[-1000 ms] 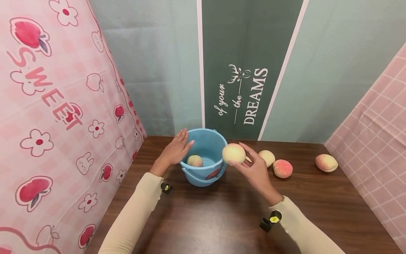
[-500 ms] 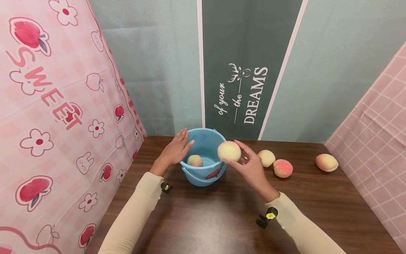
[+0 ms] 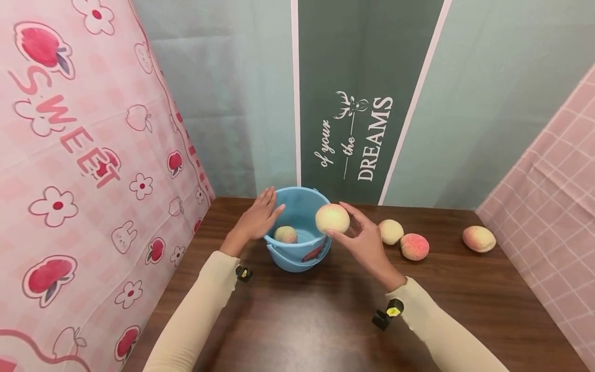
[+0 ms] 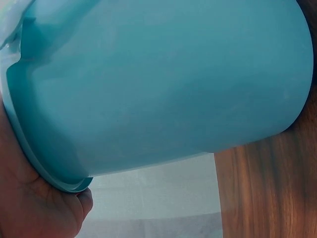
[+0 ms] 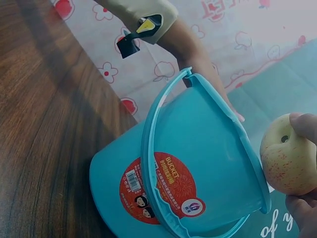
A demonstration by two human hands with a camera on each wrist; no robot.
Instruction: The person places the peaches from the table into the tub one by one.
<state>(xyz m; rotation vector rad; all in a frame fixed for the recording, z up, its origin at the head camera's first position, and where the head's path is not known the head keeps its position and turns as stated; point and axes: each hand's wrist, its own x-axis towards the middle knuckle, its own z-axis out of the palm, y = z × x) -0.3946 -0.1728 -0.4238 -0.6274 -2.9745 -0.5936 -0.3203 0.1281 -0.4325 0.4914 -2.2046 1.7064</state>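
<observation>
A pale yellow peach (image 3: pixel 332 219) with a pink blush is pinched between the thumb and fingers of my right hand (image 3: pixel 367 245), at the right rim of the blue bucket (image 3: pixel 297 258). In the right wrist view the held peach (image 5: pixel 289 157) appears beside the bucket's rim. My left hand (image 3: pixel 255 219) rests on the bucket's left rim with its fingers extended; the left wrist view shows its palm against the rim (image 4: pixel 37 163). Inside the bucket, on its bottom, lies another peach (image 3: pixel 285 235). The bucket stands upright with its handle hanging down at the front.
Right of the bucket, a yellow peach (image 3: pixel 391 232) and a pinkish-red peach (image 3: pixel 415 247) lie close together on the brown wooden table (image 3: pixel 297 320). Farther right is one more peach (image 3: pixel 479 238), near the pink checked cloth (image 3: pixel 553 206). Printed cloths hang behind and at the left.
My right hand has carried its peach a short way left and slightly up, to the bucket's rim. The left hand, the bucket and the other peaches stay where they were.
</observation>
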